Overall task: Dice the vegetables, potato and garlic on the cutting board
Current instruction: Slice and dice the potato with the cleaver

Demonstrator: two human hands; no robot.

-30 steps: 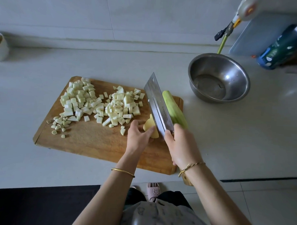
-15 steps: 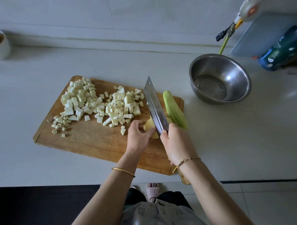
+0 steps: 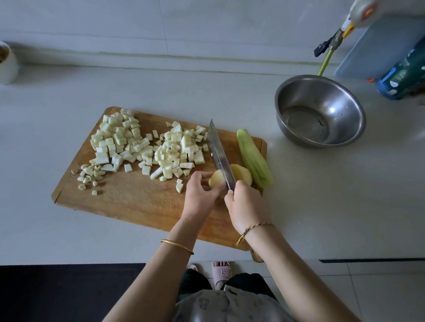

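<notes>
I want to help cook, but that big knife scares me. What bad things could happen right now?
1. The left hand holds the potato right beside the cleaver, so a slip might cut a finger.
2. The potato is rounded and may roll under the blade.
3. The peeled green vegetable lies at the right edge of the cutting board and might get nudged off.

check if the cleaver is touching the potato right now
Touching. The head view shows the cleaver sunk into the potato, with yellow flesh on both sides of the blade, while the left hand holds the near piece.
</notes>
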